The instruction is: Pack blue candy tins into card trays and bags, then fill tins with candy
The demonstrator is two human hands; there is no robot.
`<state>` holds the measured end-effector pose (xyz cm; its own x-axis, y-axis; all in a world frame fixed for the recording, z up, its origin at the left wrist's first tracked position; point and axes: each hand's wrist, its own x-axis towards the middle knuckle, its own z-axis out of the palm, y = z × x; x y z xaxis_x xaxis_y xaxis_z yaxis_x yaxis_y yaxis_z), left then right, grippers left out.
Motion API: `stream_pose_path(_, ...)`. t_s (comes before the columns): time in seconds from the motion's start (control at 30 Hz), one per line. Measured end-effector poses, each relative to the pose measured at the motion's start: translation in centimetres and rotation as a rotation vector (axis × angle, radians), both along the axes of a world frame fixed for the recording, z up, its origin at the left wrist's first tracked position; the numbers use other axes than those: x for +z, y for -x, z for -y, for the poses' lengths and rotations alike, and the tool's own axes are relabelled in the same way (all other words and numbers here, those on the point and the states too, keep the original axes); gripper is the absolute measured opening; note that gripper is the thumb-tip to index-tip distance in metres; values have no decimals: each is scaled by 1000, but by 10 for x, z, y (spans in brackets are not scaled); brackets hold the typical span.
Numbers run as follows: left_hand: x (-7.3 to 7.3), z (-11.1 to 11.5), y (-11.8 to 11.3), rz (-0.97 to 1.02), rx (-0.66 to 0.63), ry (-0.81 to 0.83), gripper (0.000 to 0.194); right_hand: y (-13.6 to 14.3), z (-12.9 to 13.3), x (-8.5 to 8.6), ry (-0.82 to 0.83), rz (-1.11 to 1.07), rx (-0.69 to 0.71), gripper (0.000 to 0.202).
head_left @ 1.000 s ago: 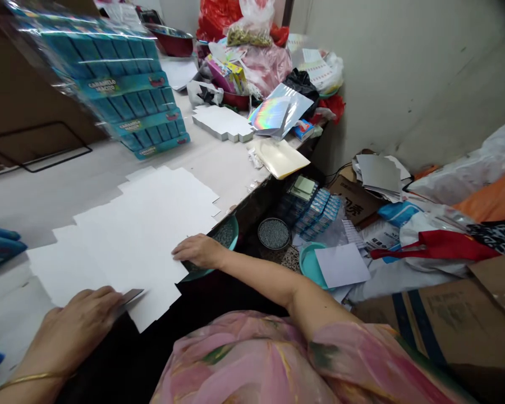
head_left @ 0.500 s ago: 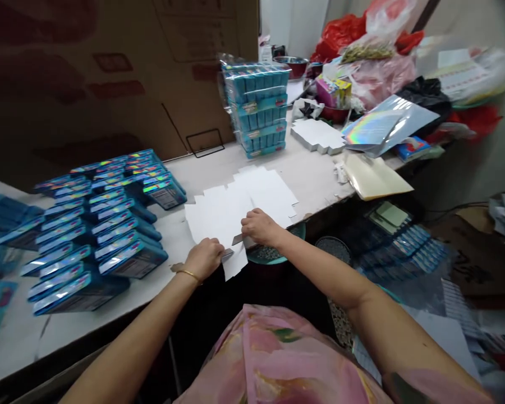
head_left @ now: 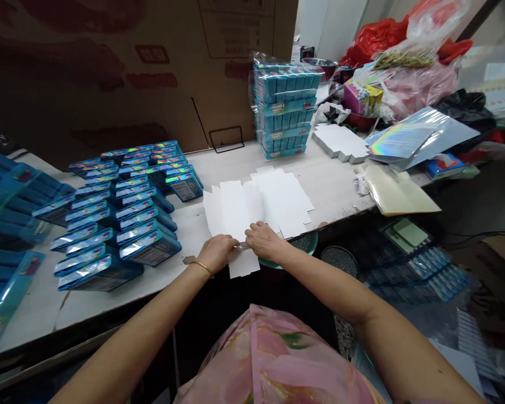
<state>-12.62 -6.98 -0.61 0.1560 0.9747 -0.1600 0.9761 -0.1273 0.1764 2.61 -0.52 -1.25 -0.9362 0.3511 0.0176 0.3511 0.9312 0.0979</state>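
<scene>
On the white table (head_left: 336,185) at six o'clock, the white die-cut card blank (head_left: 234,206) seems light, springy, easily creased. Left hand (head_left: 217,251) and right hand (head_left: 263,239) pinch its near side, a sound hold; glossy blue boxes (head_left: 141,213) sit at nine o'clock.

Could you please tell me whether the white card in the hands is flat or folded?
Partly folded: the white card shows creases and raised side panels.

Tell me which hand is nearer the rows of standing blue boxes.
Left. The left hand is just right of the boxes; the right hand is farther right, beyond it.
</scene>
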Motion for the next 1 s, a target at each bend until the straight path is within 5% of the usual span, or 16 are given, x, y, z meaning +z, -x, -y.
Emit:
stream_pose_path(0.13,1,-3,-3,-9,129,-27,28,5,-2,1,14,27,100,19)
stream_pose_path(0.4,5,-6,-7,-63,62,-16,29,-7,6,8,29,-52,103,16)
stream_pose_path(0.53,9,-6,-8,-59,74,8,28,-30,32,-2,26,-276,89,59)
stream_pose_path(0.7,12,-10,-5,-30,24,57,31,-32,31,-26,105,-511,-13,20)
stream_pose_path(0.8,16,-18,1,27,16,122,26,-22,19,-30,219,-695,-100,16)
stream_pose_path(1.0,25,-32,26,479,-9,381,31,-6,21,-35,394,-982,-294,10)
